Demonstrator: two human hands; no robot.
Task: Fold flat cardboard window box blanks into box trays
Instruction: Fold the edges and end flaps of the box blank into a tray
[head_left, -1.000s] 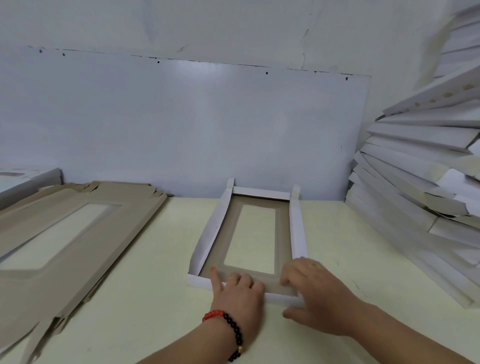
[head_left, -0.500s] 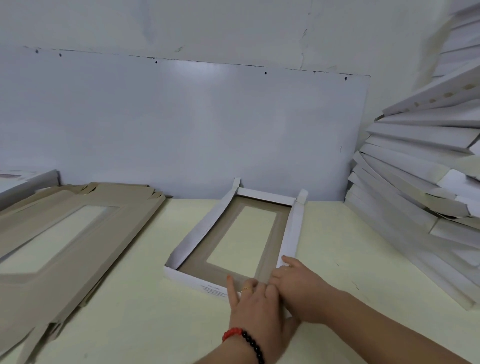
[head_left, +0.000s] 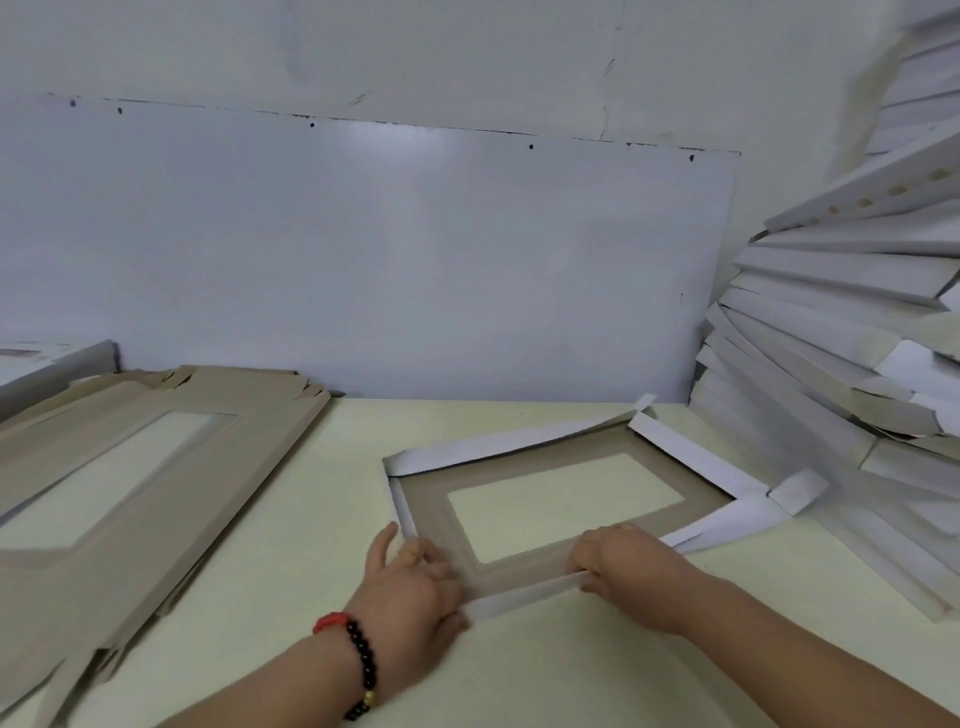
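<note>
A window box blank (head_left: 540, 462) lies on the pale table, brown inside, white outside, with a rectangular window in the middle. Its side flaps stand partly raised, and it sits turned with one corner toward the right stack. My left hand (head_left: 410, 587) grips the near left corner, thumb under the white near flap (head_left: 524, 592) and fingers on the brown panel. My right hand (head_left: 623, 566) pinches the same flap at its right end, fingers curled over the edge.
A pile of flat brown blanks (head_left: 130, 467) covers the table's left side. A tall leaning stack of folded white trays (head_left: 841, 338) fills the right, close to the blank's far corner. A grey wall panel (head_left: 363, 260) stands behind. Bare table (head_left: 519, 675) lies in front.
The blank has swung clockwise, its long side now running toward the right stack. My hands moved apart along the near flap, the left to the corner and the right to the other end.
</note>
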